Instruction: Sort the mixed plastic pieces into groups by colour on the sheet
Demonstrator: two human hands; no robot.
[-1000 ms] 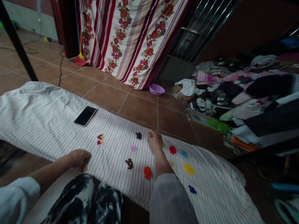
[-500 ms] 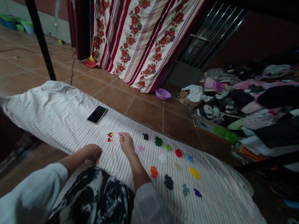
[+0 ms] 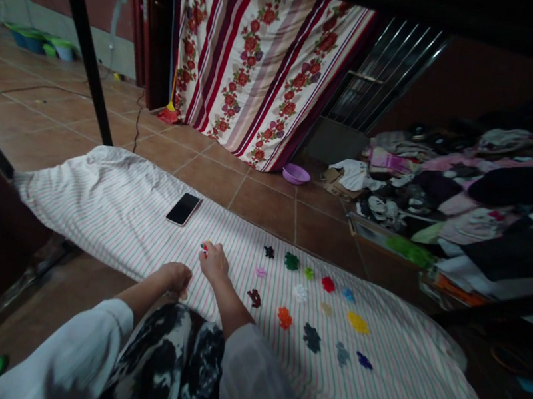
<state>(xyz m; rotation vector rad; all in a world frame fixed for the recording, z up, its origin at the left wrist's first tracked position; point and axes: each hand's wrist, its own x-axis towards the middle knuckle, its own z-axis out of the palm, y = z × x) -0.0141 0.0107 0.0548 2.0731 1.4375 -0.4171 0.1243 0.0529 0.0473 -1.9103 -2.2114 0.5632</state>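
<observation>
My right hand (image 3: pixel 214 263) is over a small cluster of multicoloured pieces (image 3: pixel 204 250) on the striped cloth (image 3: pixel 126 218). Its fingers are curled down at the cluster and partly cover it; whether they grip a piece cannot be made out. My left hand (image 3: pixel 176 278) rests closed near the cloth's front edge, and anything inside it is hidden. To the right lie small piles sorted by colour, among them dark brown pieces (image 3: pixel 254 298), pink pieces (image 3: pixel 260 272), black pieces (image 3: pixel 269 252), orange pieces (image 3: pixel 285 318) and white pieces (image 3: pixel 301 293).
A phone (image 3: pixel 184 209) lies on the cloth beyond my hands. Further right are yellow pieces (image 3: pixel 358 322), dark grey pieces (image 3: pixel 312 337) and red pieces (image 3: pixel 328 284). On the tiled floor stands a purple basin (image 3: pixel 296 174). Heaped clothes (image 3: pixel 451 181) fill the right side.
My right hand has moved left and towards me, onto the multicoloured cluster. The dark brown pile its arm covered is now visible. My left hand stays closed. The view has shifted slightly.
</observation>
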